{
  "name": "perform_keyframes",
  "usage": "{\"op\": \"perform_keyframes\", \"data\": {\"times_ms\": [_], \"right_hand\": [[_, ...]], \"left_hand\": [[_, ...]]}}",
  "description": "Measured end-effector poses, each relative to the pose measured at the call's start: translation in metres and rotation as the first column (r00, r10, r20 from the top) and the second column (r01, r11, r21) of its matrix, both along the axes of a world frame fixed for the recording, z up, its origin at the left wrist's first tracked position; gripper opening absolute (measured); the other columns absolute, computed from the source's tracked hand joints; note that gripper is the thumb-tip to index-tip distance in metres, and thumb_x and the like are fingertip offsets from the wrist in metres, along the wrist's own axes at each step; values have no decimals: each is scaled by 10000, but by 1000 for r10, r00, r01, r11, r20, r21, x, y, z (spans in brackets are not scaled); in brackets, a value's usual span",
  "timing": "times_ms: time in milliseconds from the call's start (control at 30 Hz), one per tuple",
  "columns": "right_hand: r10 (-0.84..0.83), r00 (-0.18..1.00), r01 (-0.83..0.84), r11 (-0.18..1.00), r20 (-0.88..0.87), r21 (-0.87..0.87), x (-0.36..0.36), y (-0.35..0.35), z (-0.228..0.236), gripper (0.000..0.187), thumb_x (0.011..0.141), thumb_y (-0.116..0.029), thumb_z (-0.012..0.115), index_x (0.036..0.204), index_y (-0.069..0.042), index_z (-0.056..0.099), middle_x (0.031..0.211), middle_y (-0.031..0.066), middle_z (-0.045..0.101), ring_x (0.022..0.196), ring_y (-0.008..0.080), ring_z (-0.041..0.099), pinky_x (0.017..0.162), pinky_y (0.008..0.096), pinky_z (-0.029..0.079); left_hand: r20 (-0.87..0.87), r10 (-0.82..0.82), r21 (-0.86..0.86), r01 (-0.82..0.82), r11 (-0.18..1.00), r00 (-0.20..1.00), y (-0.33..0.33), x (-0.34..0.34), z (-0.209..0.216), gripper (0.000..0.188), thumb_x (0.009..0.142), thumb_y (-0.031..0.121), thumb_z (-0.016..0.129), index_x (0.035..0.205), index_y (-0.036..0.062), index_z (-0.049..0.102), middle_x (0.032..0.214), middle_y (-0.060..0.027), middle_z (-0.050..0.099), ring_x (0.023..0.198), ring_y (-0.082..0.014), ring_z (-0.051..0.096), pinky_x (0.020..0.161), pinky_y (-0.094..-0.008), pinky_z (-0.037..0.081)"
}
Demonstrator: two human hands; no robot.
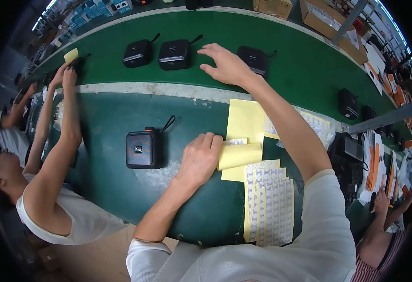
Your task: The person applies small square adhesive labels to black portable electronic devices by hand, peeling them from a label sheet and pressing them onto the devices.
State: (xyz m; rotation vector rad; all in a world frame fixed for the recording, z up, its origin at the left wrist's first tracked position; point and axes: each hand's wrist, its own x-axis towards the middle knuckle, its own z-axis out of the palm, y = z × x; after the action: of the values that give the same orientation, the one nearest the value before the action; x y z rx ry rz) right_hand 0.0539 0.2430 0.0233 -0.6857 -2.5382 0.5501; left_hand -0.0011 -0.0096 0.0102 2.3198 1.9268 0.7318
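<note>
My left hand is closed on the edge of a curled yellow label sheet, which has a few white labels showing at its top. Stretched out over the green belt, my right hand has its fingers apart and holds nothing. It is between two black portable speakers: one speaker to its left and another speaker just to its right, partly behind the wrist. Left of my left hand, a black speaker with an orange knob and a wrist strap stands on the worktable.
Overlapping label sheets lie before me, with flat yellow backing paper beyond. Another speaker sits on the green belt. At left, a co-worker's hands hold a yellow sheet. A metal post crosses at right.
</note>
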Motion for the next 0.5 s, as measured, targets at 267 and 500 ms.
{"op": "perform_keyframes", "data": {"times_ms": [267,500], "right_hand": [[-54,991,53,999,120,13,-55,25,-11,859,786,-410,725,1473,-62,346,1544,208,268,1409,352,313,1139,400,324],[-4,990,9,1000,142,-30,-60,36,-10,848,760,-428,744,1445,-60,405,1471,202,366,1345,355,394,1101,406,369]], "left_hand": [[250,153,-193,-105,975,956,21,-15,25,60,901,39,572,929,17,524,752,-147,635,628,-268,643,559,-374,503],[911,262,-250,-81,965,319,85,-43,14,80,996,97,477,979,19,478,858,-82,606,603,-138,601,517,-249,489]]}}
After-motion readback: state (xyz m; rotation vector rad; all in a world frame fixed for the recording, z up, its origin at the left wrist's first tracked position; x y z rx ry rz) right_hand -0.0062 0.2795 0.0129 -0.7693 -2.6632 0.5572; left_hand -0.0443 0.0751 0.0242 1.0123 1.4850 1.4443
